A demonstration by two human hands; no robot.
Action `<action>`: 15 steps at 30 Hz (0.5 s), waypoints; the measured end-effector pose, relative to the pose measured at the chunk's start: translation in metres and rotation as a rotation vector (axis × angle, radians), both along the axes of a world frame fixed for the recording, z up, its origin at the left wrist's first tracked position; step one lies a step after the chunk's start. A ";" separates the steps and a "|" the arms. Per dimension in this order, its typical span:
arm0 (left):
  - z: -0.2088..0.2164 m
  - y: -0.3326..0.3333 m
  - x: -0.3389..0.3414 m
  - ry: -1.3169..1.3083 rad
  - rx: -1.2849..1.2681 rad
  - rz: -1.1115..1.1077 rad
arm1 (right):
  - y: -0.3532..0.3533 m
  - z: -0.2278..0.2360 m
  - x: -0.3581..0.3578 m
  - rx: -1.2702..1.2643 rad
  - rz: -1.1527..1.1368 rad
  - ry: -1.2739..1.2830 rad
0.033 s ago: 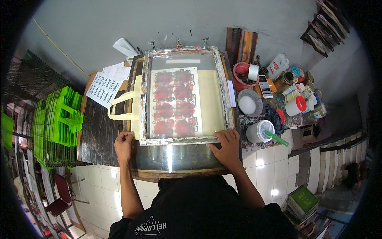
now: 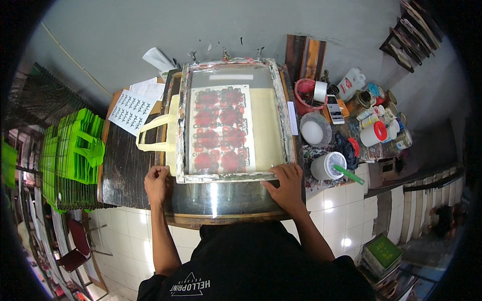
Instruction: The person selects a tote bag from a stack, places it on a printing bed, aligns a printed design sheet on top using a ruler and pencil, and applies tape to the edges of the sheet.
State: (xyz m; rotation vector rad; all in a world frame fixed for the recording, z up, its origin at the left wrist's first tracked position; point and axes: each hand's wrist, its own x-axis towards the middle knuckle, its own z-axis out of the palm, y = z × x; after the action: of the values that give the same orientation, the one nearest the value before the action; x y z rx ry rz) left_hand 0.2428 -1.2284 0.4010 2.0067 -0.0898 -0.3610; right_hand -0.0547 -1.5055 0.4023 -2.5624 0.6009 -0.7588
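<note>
In the head view, the cream bag [image 2: 172, 120] lies under the frame [image 2: 231, 177], its handles poking out left of it, with a red-patterned sheet [image 2: 221, 130] showing through. The left hand [image 2: 156, 183], fingers curled nearly closed, is just beside the frame's near left corner, and whether it pinches the bag I cannot tell. The right hand [image 2: 286, 184], loosely spread, rests on the frame's near right corner.

free — glossy tabletop [image 2: 193, 200] nearside; obstacles — frame [image 2: 228, 177] ahead; white tub [image 2: 323, 168], green handle [image 2: 350, 174] right
</note>
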 end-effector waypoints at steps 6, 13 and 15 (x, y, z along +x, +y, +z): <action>-0.005 0.003 0.002 0.029 -0.039 -0.001 | -0.003 0.011 -0.001 -0.030 0.035 -0.020; -0.003 0.008 -0.001 0.044 -0.016 0.029 | -0.039 0.128 0.011 -0.175 0.178 -0.059; 0.004 0.003 -0.004 0.036 -0.046 0.027 | -0.051 0.170 0.024 -0.388 0.120 -0.111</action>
State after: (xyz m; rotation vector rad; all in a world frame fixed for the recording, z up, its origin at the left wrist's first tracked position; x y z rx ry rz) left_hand 0.2384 -1.2256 0.4046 1.9533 -0.0487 -0.3744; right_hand -0.0305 -1.5565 0.5724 -2.8457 0.2813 -1.0535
